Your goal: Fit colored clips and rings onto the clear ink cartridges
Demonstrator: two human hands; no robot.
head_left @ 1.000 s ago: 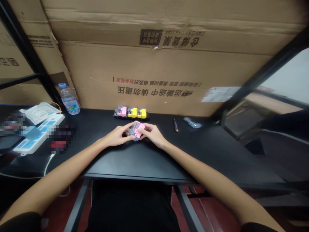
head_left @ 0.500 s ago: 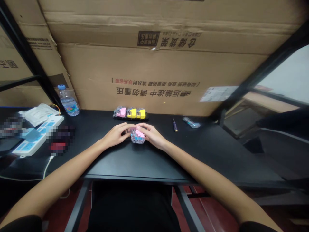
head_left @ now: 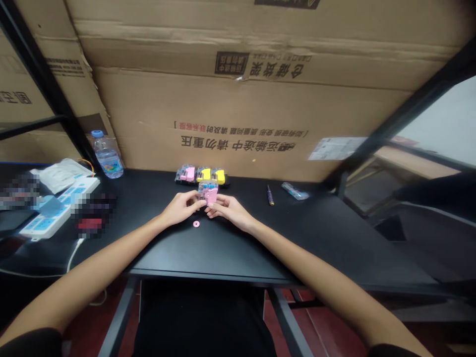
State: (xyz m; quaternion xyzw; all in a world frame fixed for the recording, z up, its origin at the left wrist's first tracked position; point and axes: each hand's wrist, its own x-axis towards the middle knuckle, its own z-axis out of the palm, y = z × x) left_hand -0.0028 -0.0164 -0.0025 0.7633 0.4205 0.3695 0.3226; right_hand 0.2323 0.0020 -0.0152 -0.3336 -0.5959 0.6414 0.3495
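Observation:
A small clear plastic block with a pink part (head_left: 208, 192) is held upright between my two hands. My left hand (head_left: 183, 206) pinches its left side with thumb and fingers. From the right, my right hand (head_left: 231, 210) grips its lower right edge, the fingers partly behind it. On the black table just below my left hand lies a small pink ring (head_left: 196, 224), flat and apart from both hands. Behind the block stands a row of similar clear pieces, one with a pink part (head_left: 187, 173) and two with yellow parts (head_left: 204, 173).
A small screwdriver (head_left: 269, 195) and a clear plastic piece (head_left: 295, 191) lie to the right. On the left are a power strip (head_left: 61, 208), a white packet (head_left: 61, 174) and a water bottle (head_left: 109, 157). A cardboard sheet (head_left: 223, 104) closes off the back.
The block has been tipped up and moved slightly away from me, its pink face now toward me. The pink ring now lies on the table, where none showed before.

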